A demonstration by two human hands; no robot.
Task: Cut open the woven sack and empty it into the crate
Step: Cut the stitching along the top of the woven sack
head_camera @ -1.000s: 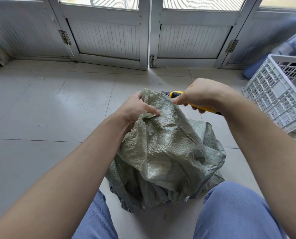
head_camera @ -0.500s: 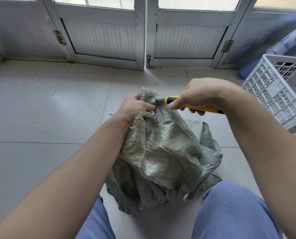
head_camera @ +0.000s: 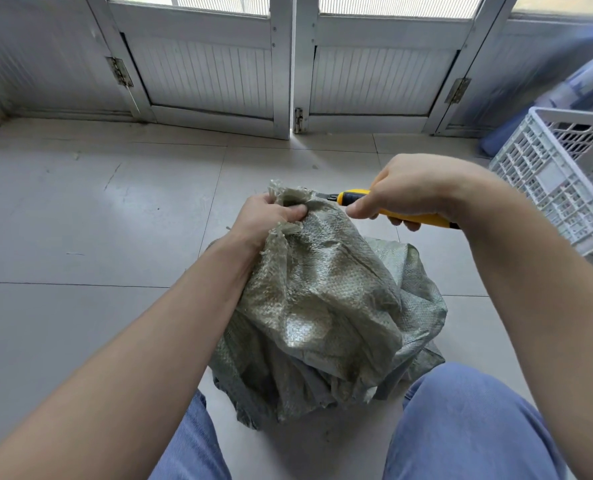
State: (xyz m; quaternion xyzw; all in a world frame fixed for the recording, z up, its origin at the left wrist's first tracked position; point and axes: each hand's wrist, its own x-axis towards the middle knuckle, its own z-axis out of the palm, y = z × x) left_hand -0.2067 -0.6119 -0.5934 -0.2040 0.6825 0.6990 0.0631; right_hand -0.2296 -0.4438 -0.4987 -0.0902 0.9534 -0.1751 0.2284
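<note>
Sack [head_camera: 322, 306] on floor [head_camera: 80, 220], crate [head_camera: 547, 188] off to its right. Left grip [head_camera: 267, 220] bunches its neck; right grip [head_camera: 409, 188] curled round yellow knife [head_camera: 354, 197], blade at neck. Looks soft, slippery, so I'd keep fabric taut near the cut.

Bright, soft daylight poured through the door panes [head_camera: 219, 3] up top and laid a pale sheen on the floor tiles [head_camera: 80, 220]. Shadows were faint. The woven sack [head_camera: 322, 306] caught a dull glint. The wide lens bowed the edges; both upper corners smeared into blur.
</note>
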